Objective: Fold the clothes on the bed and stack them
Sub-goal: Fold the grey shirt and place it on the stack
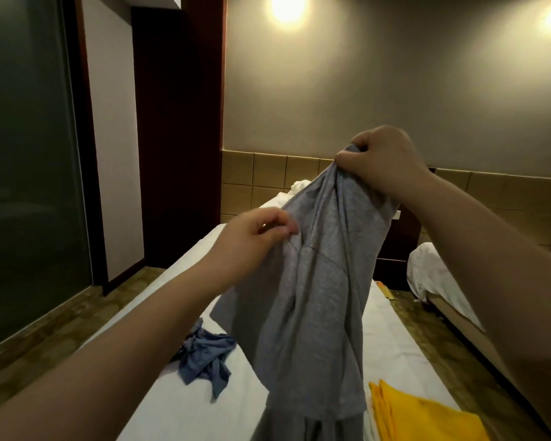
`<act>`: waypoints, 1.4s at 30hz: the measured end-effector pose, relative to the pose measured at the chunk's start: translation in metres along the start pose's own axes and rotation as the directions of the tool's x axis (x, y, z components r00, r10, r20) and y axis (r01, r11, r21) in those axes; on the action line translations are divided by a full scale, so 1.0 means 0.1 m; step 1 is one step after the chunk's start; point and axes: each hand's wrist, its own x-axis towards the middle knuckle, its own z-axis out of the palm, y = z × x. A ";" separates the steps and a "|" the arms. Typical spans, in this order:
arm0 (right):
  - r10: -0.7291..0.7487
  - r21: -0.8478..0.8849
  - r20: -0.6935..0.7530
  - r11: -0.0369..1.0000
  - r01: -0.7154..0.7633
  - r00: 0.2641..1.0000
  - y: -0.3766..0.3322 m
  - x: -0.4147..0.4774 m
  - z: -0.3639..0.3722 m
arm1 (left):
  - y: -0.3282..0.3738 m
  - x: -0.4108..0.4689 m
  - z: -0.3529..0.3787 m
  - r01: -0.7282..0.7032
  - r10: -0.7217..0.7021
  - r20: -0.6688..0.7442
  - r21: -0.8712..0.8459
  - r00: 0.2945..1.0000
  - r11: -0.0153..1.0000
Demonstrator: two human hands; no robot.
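midway: right hand (384, 162) bunches top edge of soft grey cotton garment (315, 297), held hanging above white-sheeted bed (404, 354). left hand (252, 237) pinches side fold lower. likely straightening before folding; next calls for finding shoulders, laying flat. crumpled blue cloth (204, 354) left, folded yellow cloth (427, 418) right; bare sheet between and beyond.

Likely hotel room; twin white beds (395, 345); padded headboard wall (506, 198); sconces (287, 6).
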 end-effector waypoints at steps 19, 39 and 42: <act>0.024 0.113 -0.029 0.993 -0.020 0.999 -0.10 0.02 -0.04 | -0.19 -0.07 0.35 0.134 -0.124 0.130 -0.070 0.984 0.989; 0.147 0.254 0.255 0.943 -0.213 0.956 0.68 -0.21 -0.04 | -0.78 0.19 1.14 0.228 -0.195 0.199 -0.161 0.960 0.960; 0.121 0.230 0.286 0.954 -0.191 0.951 0.73 -0.24 -0.07 | -0.76 0.28 1.31 0.271 -0.208 0.260 -0.240 0.943 0.932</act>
